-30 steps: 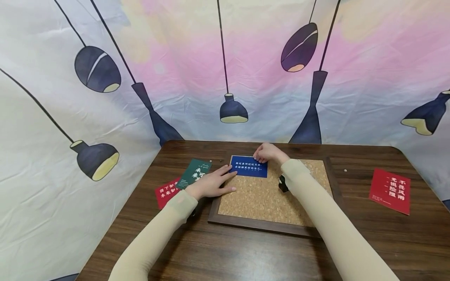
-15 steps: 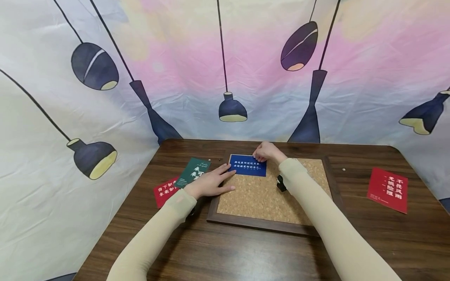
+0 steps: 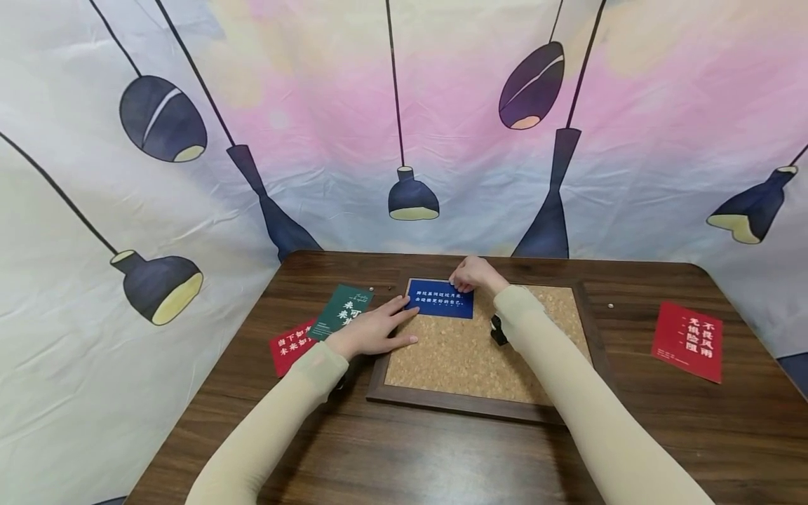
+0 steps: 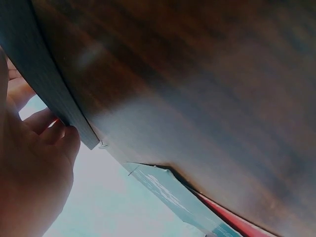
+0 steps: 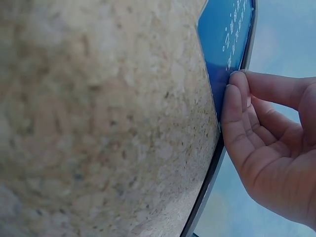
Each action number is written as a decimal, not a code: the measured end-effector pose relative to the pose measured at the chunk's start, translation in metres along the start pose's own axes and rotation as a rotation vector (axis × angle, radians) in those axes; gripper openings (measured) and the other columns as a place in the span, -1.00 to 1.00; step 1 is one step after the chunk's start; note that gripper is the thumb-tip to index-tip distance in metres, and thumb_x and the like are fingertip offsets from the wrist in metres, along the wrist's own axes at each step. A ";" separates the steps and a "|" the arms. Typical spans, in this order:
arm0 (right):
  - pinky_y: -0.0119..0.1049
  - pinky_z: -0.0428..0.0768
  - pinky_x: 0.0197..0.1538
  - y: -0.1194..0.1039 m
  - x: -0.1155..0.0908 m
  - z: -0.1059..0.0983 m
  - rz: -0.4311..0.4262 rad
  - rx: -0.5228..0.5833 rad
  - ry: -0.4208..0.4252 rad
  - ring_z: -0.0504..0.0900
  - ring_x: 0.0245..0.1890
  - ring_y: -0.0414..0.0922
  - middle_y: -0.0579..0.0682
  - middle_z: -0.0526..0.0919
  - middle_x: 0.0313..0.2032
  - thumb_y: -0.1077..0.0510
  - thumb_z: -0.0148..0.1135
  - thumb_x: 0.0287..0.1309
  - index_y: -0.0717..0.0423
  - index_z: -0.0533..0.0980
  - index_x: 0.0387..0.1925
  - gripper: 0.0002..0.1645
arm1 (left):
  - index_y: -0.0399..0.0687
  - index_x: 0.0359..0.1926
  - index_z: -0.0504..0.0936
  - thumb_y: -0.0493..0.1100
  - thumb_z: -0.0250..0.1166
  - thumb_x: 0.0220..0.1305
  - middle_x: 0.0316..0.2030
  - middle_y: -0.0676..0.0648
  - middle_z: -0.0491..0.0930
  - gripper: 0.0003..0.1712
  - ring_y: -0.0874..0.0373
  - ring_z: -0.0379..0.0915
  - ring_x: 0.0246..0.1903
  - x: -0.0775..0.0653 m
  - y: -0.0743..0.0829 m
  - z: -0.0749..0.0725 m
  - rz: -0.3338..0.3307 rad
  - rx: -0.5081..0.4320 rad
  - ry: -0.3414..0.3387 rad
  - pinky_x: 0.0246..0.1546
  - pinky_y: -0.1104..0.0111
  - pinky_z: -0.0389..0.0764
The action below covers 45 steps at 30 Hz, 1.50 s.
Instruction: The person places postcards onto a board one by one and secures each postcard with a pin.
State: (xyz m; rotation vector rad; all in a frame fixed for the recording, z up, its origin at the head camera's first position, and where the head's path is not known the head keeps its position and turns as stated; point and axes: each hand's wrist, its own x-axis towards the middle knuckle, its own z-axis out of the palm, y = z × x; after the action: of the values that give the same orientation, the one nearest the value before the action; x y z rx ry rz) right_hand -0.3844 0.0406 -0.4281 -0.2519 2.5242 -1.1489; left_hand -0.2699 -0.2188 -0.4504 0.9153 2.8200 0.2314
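Note:
A blue card (image 3: 440,300) with white writing lies at the upper left of a wood-framed cork board (image 3: 454,358). My right hand (image 3: 476,274) is at the card's top right corner. In the right wrist view, its thumb and curled fingertips (image 5: 237,79) pinch what looks like a small pale thumbtack, mostly hidden, against the card. My left hand (image 3: 377,328) lies across the board's left frame with its fingers extended and spread. Its fingertips reach the card's left edge and the cork. The left wrist view shows it beside the dark frame (image 4: 54,79).
Left of the board, a green card (image 3: 339,313) overlaps a red card (image 3: 290,348). Another red card (image 3: 688,341) lies at the right of the wooden table (image 3: 353,456). Small pale thumbtacks lie beside the board, one thumbtack (image 3: 610,306) to its right. A lamp-patterned cloth (image 3: 341,175) hangs behind.
The head view has drifted slightly, so everything sits a little further left. Both hands and the blue card keep their places on the board.

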 end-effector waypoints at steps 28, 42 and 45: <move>-0.31 0.65 -0.30 -0.006 -0.002 0.001 0.032 -0.031 0.034 0.65 -0.47 -0.15 0.08 0.73 -0.33 0.28 0.16 0.35 0.25 0.72 -0.21 -0.78 | 0.11 0.57 0.16 0.39 0.03 0.44 0.57 -0.12 -0.02 -0.14 -0.01 -0.12 0.55 0.000 0.001 0.000 -0.021 0.001 -0.005 0.39 0.03 0.26; -0.27 0.67 -0.25 -0.005 -0.009 0.000 0.007 -0.027 0.053 0.66 -0.43 -0.11 0.08 0.71 -0.39 0.24 0.16 0.37 0.26 0.71 -0.29 -0.76 | 0.12 0.58 0.15 0.39 0.02 0.44 0.58 -0.10 -0.03 -0.14 0.00 -0.12 0.55 0.001 0.003 0.000 -0.020 -0.003 -0.007 0.40 0.04 0.24; -0.27 0.67 -0.25 -0.003 -0.009 0.000 0.007 -0.025 0.045 0.67 -0.42 -0.11 0.08 0.72 -0.39 0.24 0.15 0.37 0.26 0.71 -0.25 -0.76 | 0.12 0.58 0.14 0.39 0.01 0.45 0.58 -0.10 -0.04 -0.14 0.00 -0.12 0.55 0.000 0.004 0.000 -0.016 0.003 -0.013 0.40 0.04 0.24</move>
State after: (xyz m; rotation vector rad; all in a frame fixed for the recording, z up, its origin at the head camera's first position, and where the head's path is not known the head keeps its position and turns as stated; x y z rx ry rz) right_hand -0.3757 0.0415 -0.4240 -0.2257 2.5779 -1.1330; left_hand -0.2679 -0.2155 -0.4497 0.8916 2.8153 0.2191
